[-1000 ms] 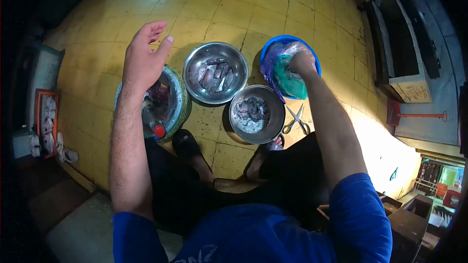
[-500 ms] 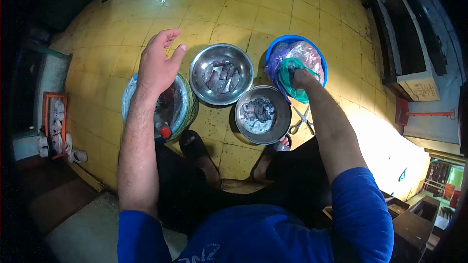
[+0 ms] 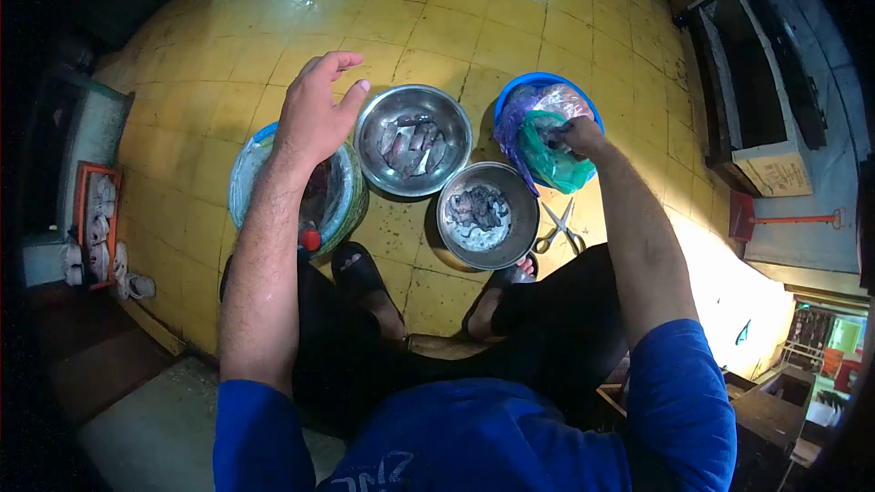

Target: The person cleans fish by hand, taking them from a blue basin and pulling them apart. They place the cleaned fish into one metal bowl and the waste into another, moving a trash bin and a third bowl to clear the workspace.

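My left hand [image 3: 319, 107] hangs in the air with nothing in it, thumb and fingers apart, left of a steel bowl [image 3: 372, 158] of dark and pale strips of fish or squid [image 3: 415, 146]. At the mouth of a green plastic bag [image 3: 567, 173], my right hand [image 3: 585, 138] has its fingers curled in; what they grip is hidden. The bag lies with purple and clear bags [image 3: 561, 102] in a blue basin [image 3: 538, 79]. Nearer to me, a second metal bowl [image 3: 526, 241] holds dark grey scraps [image 3: 480, 208] in whitish liquid. Scissors [image 3: 561, 228] lie open beside it.
A round tub [image 3: 355, 210] with a pale blue rim and a red-capped bottle [image 3: 310, 239] stands under my left forearm. Shoes fill an orange rack [image 3: 87, 228] at left. An orange-handled dustpan [image 3: 743, 217] and a cabinet [image 3: 775, 169] stand at right.
My right hand has drawn up and to the right, from inside the green bag to its mouth, and the bag's opening has shifted. My left hand has drifted slightly right, still open.
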A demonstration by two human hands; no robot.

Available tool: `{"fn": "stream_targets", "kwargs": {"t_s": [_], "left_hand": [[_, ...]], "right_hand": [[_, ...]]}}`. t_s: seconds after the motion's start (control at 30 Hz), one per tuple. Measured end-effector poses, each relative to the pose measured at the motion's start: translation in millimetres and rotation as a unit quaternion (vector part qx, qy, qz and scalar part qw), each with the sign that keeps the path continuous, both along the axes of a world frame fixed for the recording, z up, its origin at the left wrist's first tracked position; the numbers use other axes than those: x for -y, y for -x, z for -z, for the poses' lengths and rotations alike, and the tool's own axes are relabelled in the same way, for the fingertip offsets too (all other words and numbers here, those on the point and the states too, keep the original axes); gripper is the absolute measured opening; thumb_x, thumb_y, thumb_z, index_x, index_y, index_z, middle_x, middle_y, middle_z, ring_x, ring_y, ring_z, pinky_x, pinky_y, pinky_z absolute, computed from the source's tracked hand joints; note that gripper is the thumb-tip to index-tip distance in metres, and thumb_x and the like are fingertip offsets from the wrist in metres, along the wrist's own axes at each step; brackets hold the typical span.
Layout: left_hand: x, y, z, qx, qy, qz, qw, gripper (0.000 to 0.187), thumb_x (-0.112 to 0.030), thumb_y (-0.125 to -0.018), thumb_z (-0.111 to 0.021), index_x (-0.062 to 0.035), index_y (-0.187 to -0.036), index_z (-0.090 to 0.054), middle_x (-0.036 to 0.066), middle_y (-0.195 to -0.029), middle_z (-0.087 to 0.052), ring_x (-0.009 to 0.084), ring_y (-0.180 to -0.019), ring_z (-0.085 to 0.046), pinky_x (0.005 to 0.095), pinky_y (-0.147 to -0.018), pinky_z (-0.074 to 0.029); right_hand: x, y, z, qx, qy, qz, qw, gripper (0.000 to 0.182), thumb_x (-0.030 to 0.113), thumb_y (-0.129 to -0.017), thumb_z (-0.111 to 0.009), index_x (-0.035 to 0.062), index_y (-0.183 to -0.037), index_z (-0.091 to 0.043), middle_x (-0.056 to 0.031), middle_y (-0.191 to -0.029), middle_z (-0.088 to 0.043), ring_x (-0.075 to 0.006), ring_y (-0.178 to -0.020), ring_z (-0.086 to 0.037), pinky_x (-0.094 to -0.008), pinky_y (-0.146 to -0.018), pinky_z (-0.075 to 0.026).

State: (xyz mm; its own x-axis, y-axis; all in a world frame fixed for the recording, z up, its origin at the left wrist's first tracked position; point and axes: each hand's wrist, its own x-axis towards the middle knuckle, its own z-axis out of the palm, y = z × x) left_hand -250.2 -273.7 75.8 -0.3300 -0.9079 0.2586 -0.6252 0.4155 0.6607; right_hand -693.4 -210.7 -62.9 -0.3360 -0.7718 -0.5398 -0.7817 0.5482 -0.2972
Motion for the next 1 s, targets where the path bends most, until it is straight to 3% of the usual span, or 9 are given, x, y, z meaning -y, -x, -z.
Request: {"fn": "stream_targets", "kwargs": {"t_s": [0.23,0.37,0.47,0.67,0.73,0.77,0.87,0.93,1.0], "left_hand": [[-4.4,4.5,0.1,0.007,-0.004,0.008,1.0,0.033,-0.016,-0.087,-0.066,-0.0037,-0.116,-0.06,0.016,-0.117,-0.062,0.0309,-0.11,-0.06,0.0399,-0.095,-0.049],[-7.5,11.1,8.5,0.006,0.017,0.038,0.999,0.031,-0.015,-0.087,-0.066,-0.0037,-0.115,-0.061,0.016,-0.115,-0.062,0.0314,-0.109,-0.06,0.0399,-0.094,-0.049],[-13.6,19.8,9.6,0.025,0.02,0.058,0.998,0.03,-0.014,-0.087,-0.067,-0.0037,-0.114,-0.061,0.014,-0.114,-0.064,0.0276,-0.107,-0.061,0.0383,-0.093,-0.049],[-35.8,43.1,16.8,0.001,-0.079,0.121,0.99,0.027,-0.012,-0.086,-0.067,-0.0041,-0.112,-0.063,0.014,-0.109,-0.066,0.0246,-0.1,-0.065,0.0358,-0.089,-0.052],[-49.2,56.4,23.8,-0.029,-0.143,0.164,0.976,0.029,-0.01,-0.087,-0.066,-0.0032,-0.114,-0.062,0.012,-0.11,-0.067,0.0206,-0.097,-0.066,0.0344,-0.087,-0.053],[-56.4,65.0,41.5,-0.057,-0.153,0.178,0.97,0.031,-0.012,-0.086,-0.067,-0.0028,-0.115,-0.062,0.012,-0.11,-0.067,0.0191,-0.095,-0.066,0.0349,-0.086,-0.053],[-95.2,88.1,51.9,-0.118,-0.25,0.208,0.938,0.053,-0.018,-0.088,-0.067,-0.0042,-0.134,-0.045,0.015,-0.114,-0.064,0.0182,-0.093,-0.067,0.0332,-0.082,-0.054],[-104.5,98.3,61.3,-0.131,-0.285,0.201,0.928,0.064,-0.027,-0.09,-0.068,-0.0016,-0.139,-0.035,0.017,-0.115,-0.06,0.0203,-0.093,-0.067,0.0338,-0.08,-0.055],[-109.0,102.5,70.7,-0.171,-0.297,0.188,0.92,0.054,-0.024,-0.091,-0.068,0.0021,-0.13,-0.042,0.017,-0.111,-0.059,0.0182,-0.088,-0.066,0.0311,-0.075,-0.055]], "right_hand": [[4.8,14.0,-25.7,0.037,0.001,0.02,0.999,0.035,0.027,-0.073,-0.083,0.0032,-0.093,-0.068,-0.0086,-0.075,-0.066,-0.0169,-0.052,-0.06,-0.03,-0.047,-0.049],[-13.3,5.3,-72.0,0.061,0.055,0.051,0.995,0.032,0.023,-0.07,-0.083,0.0028,-0.089,-0.067,-0.0065,-0.072,-0.065,-0.0144,-0.054,-0.057,-0.0285,-0.047,-0.046],[-27.8,-2.3,-100.3,0.034,0.129,0.036,0.99,0.028,0.02,-0.069,-0.082,-0.0003,-0.082,-0.067,-0.0069,-0.068,-0.066,-0.014,-0.06,-0.063,-0.0317,-0.055,-0.051],[-41.9,-8.2,-112.9,0.144,0.253,0.062,0.955,0.017,0.002,-0.069,-0.073,0.0028,-0.078,-0.058,-0.0065,-0.078,-0.067,-0.0153,-0.071,-0.062,-0.0299,-0.06,-0.048],[-44.3,-15.9,-107.6,0.124,0.291,0.024,0.948,0.02,-0.001,-0.069,-0.07,0.0034,-0.076,-0.053,-0.0081,-0.083,-0.066,-0.0166,-0.078,-0.062,-0.0295,-0.064,-0.048],[-48.2,-29.4,-113.4,0.084,0.295,-0.005,0.952,0.018,0.001,-0.067,-0.069,0.0021,-0.075,-0.053,-0.0078,-0.07,-0.059,-0.0178,-0.069,-0.061,-0.0352,-0.064,-0.051],[-52.2,-81.1,-114.9,0.168,0.234,-0.153,0.945,0.017,0.001,-0.068,-0.067,0.0025,-0.077,-0.052,-0.0081,-0.07,-0.058,-0.0178,-0.07,-0.061,-0.0375,-0.064,-0.05],[-55.7,-103.6,-110.2,0.273,0.134,-0.157,0.94,0.017,0.0,-0.07,-0.064,0.0012,-0.08,-0.051,-0.0121,-0.073,-0.06,-0.0208,-0.071,-0.063,-0.0386,-0.064,-0.051],[-57.1,-123.0,-100.7,0.2,0.129,-0.284,0.929,0.019,0.003,-0.075,-0.063,-0.0014,-0.091,-0.054,-0.0198,-0.082,-0.065,-0.0325,-0.073,-0.067,-0.0399,-0.069,-0.053]]}}
